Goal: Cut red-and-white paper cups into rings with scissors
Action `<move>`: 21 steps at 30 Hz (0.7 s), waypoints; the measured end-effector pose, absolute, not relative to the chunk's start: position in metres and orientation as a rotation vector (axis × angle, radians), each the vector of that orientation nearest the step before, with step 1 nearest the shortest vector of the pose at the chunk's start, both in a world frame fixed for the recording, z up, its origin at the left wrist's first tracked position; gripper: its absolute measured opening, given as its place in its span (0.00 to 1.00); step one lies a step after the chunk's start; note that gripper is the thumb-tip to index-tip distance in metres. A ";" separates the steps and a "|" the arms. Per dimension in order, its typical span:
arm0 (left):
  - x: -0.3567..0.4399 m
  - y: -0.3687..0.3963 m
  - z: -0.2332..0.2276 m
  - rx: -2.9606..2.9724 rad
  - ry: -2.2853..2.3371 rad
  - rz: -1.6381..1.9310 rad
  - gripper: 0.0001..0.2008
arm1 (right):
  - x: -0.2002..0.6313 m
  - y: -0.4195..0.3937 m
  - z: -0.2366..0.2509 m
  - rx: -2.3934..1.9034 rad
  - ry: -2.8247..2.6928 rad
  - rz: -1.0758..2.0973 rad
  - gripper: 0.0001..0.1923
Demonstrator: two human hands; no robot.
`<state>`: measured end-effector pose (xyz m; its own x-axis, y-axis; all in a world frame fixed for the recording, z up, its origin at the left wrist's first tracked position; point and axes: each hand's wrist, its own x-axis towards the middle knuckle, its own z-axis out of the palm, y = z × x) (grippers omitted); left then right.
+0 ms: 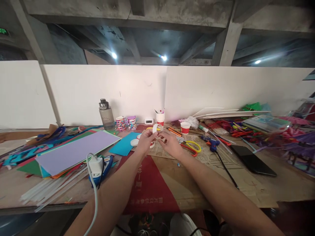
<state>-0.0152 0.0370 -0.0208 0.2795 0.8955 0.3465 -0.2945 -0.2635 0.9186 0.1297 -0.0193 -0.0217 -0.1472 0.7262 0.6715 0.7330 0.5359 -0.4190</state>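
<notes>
A white paper ring [155, 128] is held up in front of me over the middle of the table. My left hand [145, 139] pinches it from the left side. From the right, my right hand [170, 141] closes its fingertips on the ring's lower right part; the exact contact is partly hidden. White round pieces, one a flat disc [134, 142], lie beside and partly behind my left hand. Just right of my right hand are scissors with yellow handles [194, 146] and a red-handled tool [190, 150].
Purple paper [78, 152] tops a sheet stack at left, near clear sticks [55, 190] and a plugged-in power strip [102, 170]. A bottle [106, 114], a pen cup [160, 118] and a red-white cup [185, 127] stand behind. Rightward lie a blue glue gun [213, 144] and black phone [253, 160].
</notes>
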 end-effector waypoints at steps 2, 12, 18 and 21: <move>-0.017 0.038 -0.019 1.392 0.609 1.343 0.20 | 0.140 -0.021 -0.014 -1.176 -1.805 -0.027 0.11; -0.015 0.035 -0.014 1.226 0.454 1.322 0.20 | 0.215 -0.036 -0.022 -2.348 -1.792 0.071 0.18; -0.018 0.036 -0.013 1.099 0.497 1.277 0.16 | 0.207 -0.035 -0.034 -2.329 -1.727 0.107 0.22; -0.020 0.040 -0.014 1.062 0.508 1.290 0.15 | 0.212 -0.033 -0.030 -2.246 -1.640 0.101 0.21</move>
